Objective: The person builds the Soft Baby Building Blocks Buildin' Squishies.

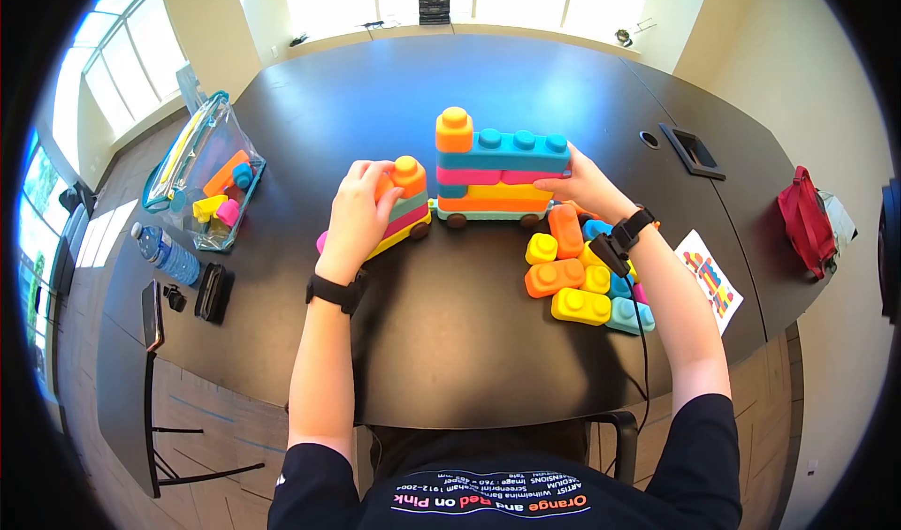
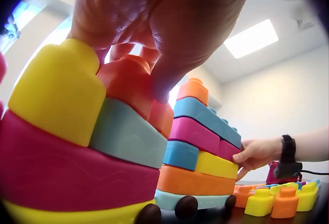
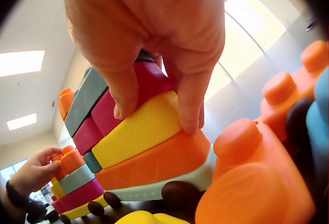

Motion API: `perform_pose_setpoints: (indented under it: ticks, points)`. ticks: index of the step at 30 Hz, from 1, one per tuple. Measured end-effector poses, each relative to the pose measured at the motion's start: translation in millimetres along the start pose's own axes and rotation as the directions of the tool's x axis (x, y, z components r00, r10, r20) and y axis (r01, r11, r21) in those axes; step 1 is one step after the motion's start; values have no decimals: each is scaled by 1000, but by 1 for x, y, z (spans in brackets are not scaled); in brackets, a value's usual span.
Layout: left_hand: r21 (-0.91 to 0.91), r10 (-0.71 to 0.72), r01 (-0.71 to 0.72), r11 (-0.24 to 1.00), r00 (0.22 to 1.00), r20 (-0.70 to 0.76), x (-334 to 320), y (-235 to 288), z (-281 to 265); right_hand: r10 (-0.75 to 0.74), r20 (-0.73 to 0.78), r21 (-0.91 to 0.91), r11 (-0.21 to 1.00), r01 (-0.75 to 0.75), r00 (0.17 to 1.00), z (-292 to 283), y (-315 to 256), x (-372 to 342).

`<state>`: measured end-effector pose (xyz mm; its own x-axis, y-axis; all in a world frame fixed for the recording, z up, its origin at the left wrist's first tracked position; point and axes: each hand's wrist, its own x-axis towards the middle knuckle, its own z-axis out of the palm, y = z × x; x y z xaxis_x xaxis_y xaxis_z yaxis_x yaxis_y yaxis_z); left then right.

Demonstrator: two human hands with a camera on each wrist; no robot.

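Observation:
My left hand (image 1: 361, 213) grips an orange block (image 2: 126, 82) on top of the lower stack, which has a magenta layer (image 2: 77, 170) over a yellow wheeled base. A yellow block (image 2: 59, 93) stands beside the orange one. My right hand (image 1: 589, 188) holds the right end of the taller stack, its fingertips against the magenta and yellow blocks (image 3: 136, 126). That stack has a blue layer (image 1: 502, 159), an orange block (image 1: 454, 134) on its top left, and a pale green wheeled base (image 1: 493, 216). Both stacks stand end to end on the table.
Loose blocks (image 1: 580, 306) lie below my right forearm, with a picture sheet (image 1: 709, 281) to their right. At the left are a clear bag (image 1: 202, 178) of blocks, a water bottle (image 1: 167, 253) and a black case (image 1: 215, 293). A red bag (image 1: 805, 222) lies far right.

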<state>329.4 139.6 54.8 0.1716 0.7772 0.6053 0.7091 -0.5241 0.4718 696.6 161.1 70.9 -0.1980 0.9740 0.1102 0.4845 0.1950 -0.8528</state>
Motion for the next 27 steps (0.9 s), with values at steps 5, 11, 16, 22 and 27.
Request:
perform_pose_setpoints:
  ticks: [5, 11, 16, 22, 27]
  points:
    - [30, 33, -31, 999, 997, -63, 2, 1, 15, 53, -1, 1, 999, -53, 999, -3, -4, -3]
    - [64, 50, -45, 997, 995, -83, 2, 0, 21, 71, 4, 8, 997, -71, 997, -4, -4, -4]
    - [172, 64, -37, 984, 986, -154, 0, 13, 17, 8, 28, -12, 1000, -8, 1000, -10, 2, -5]
    - [103, 206, -182, 978, 930, -305, -27, 56, -38, -31, -78, -273, 962, 9, 996, -87, 23, -15]
    - [-39, 177, -194, 980, 948, -265, -66, 85, -45, 173, 70, -718, 693, -71, 982, -109, 38, -36]
